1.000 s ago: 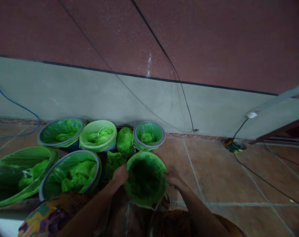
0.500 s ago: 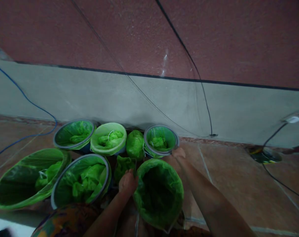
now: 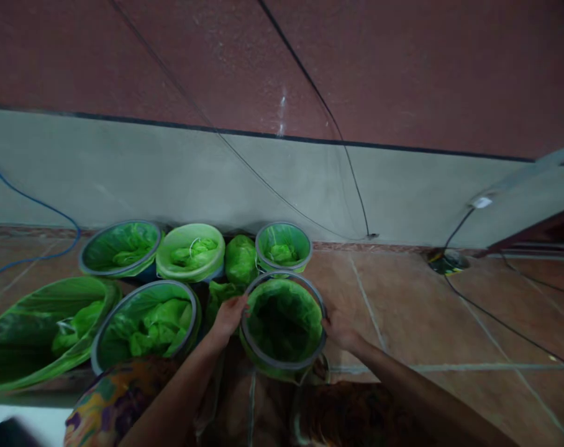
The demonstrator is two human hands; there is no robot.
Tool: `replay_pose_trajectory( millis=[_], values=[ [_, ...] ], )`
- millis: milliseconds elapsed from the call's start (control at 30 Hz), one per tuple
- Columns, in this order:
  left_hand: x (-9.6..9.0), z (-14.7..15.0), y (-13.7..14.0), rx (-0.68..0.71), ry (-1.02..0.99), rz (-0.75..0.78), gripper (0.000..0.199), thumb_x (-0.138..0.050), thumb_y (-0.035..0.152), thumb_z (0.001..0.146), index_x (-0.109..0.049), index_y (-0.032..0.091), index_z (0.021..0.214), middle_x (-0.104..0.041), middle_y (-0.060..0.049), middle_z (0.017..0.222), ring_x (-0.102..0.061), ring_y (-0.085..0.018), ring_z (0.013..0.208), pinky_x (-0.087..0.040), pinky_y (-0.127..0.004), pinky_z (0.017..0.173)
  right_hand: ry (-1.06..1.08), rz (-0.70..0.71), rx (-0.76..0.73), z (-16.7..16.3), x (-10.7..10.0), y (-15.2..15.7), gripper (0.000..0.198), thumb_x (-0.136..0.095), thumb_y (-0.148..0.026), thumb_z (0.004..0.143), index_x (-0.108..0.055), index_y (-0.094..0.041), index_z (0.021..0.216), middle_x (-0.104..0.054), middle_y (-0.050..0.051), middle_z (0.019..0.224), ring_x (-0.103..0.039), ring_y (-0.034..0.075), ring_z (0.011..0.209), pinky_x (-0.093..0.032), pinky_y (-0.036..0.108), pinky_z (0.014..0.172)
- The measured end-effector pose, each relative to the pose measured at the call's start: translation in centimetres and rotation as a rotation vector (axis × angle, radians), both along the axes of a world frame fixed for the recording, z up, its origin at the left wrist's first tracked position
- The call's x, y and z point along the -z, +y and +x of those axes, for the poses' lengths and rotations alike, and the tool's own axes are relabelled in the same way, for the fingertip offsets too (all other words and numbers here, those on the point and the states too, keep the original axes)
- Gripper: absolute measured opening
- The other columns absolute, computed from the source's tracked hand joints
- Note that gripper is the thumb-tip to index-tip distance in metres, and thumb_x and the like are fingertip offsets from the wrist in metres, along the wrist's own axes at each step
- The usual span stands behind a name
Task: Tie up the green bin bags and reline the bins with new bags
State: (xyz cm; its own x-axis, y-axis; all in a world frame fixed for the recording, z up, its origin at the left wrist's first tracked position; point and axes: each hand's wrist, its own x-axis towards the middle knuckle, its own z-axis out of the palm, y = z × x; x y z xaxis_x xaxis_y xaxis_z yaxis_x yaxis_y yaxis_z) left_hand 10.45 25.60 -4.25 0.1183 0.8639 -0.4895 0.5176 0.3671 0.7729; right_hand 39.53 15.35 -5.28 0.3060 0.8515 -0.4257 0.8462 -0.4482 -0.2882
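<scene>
A bin lined with a green plastic bag [image 3: 282, 323] stands close in front of me, its inside dark. Around its mouth sits a grey ring [image 3: 250, 346]. On the ring's left side my left hand [image 3: 230, 315] is closed, fingers over the edge. My right hand [image 3: 340, 329] grips the ring's right side, fingertips at the rim. Just left of my left hand lies a crumpled green bag [image 3: 219, 298]. Behind the bin, near the wall, stands a bucket with a green liner and grey rim [image 3: 283, 245]. A bulging green bag [image 3: 241, 259] sits beside it.
More green-lined buckets stand to the left: one grey-rimmed [image 3: 145, 323], one pale-rimmed [image 3: 191, 253], one at the wall [image 3: 121, 248], and a wide green-bagged one [image 3: 40, 323]. A blue cable [image 3: 40, 202] runs at left. A black cable [image 3: 500, 323] crosses the tiled floor at right.
The grey ring now sits on the near bin's mouth, where only the green bag's edge showed before. My right hand has come back from the rear bucket to the near bin's right side.
</scene>
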Motion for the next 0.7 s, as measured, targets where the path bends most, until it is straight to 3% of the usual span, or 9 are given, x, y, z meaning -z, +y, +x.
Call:
replay_pose_trajectory(
  millis=[100, 267, 367, 700],
  values=[
    [0.7, -0.3, -1.3, 0.171, 0.231, 0.092, 0.028, -0.049, 0.030, 0.090, -0.067, 0.013, 0.104, -0.074, -0.008, 0.096, -0.068, -0.018, 0.086, -0.048, -0.024, 0.074, -0.070, -0.102, 0.017, -1.1, 0.7, -0.7, 0.031, -0.044, -0.023, 0.088, -0.068, -0.009, 0.102, -0.071, 0.018, 0.098, -0.067, 0.025, 0.093, -0.049, 0.029, 0.075],
    [1.9, -0.5, -2.2, 0.273, 0.540, 0.127, 0.032, -0.049, 0.029, 0.090, -0.066, 0.015, 0.113, -0.071, -0.012, 0.111, -0.065, -0.022, 0.105, -0.045, -0.025, 0.084, -0.086, -0.115, -0.023, -1.8, 1.1, 0.1, 0.033, -0.043, -0.021, 0.089, -0.067, -0.008, 0.108, -0.072, 0.017, 0.101, -0.068, 0.027, 0.098, -0.049, 0.030, 0.080],
    [2.5, -0.2, -2.5, 0.300, 0.592, 0.130, 0.034, -0.048, 0.029, 0.091, -0.065, 0.013, 0.116, -0.070, -0.014, 0.114, -0.065, -0.023, 0.107, -0.044, -0.026, 0.086, -0.117, -0.138, -0.055, -1.7, 1.3, 0.2, 0.032, -0.043, -0.023, 0.090, -0.070, -0.008, 0.100, -0.072, 0.019, 0.099, -0.068, 0.027, 0.099, -0.049, 0.031, 0.082],
    [3.0, 0.0, -3.1, 0.341, 0.645, 0.149, 0.033, -0.048, 0.028, 0.091, -0.066, 0.014, 0.115, -0.071, -0.012, 0.112, -0.065, -0.023, 0.106, -0.044, -0.026, 0.085, -0.121, -0.166, -0.061, -1.9, 1.5, 0.1, 0.034, -0.040, -0.022, 0.092, -0.071, -0.013, 0.100, -0.073, 0.017, 0.100, -0.068, 0.026, 0.099, -0.050, 0.031, 0.080]
  ],
)
